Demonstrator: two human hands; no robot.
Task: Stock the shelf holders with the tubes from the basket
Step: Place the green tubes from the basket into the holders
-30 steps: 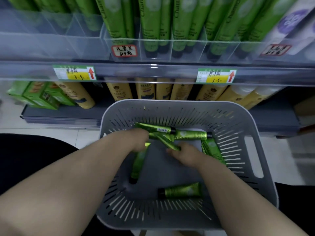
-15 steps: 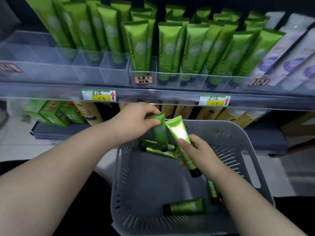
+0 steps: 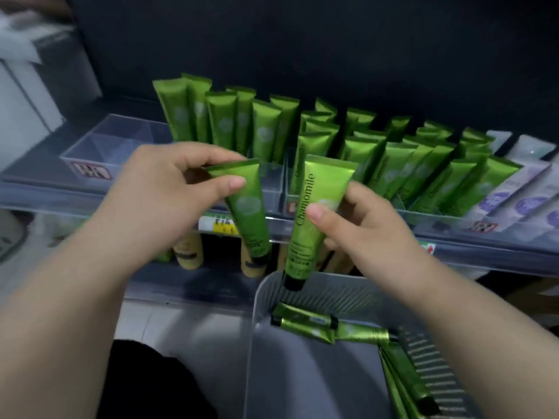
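My left hand (image 3: 157, 189) pinches one tube (image 3: 249, 216), my right hand (image 3: 363, 228) grips a second tube (image 3: 314, 213), both cap-down just above the basket (image 3: 257, 309); I'd lower each upright into a free shelf holder (image 3: 121, 146).

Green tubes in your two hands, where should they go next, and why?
Probably move the left hand's Chamomile tube forward and lower it, cap down, into the clear shelf holder right behind it. The right hand holds a second tube upright too. Both are clear of the basket, and that holder's front slot looks free, though it is blurry.
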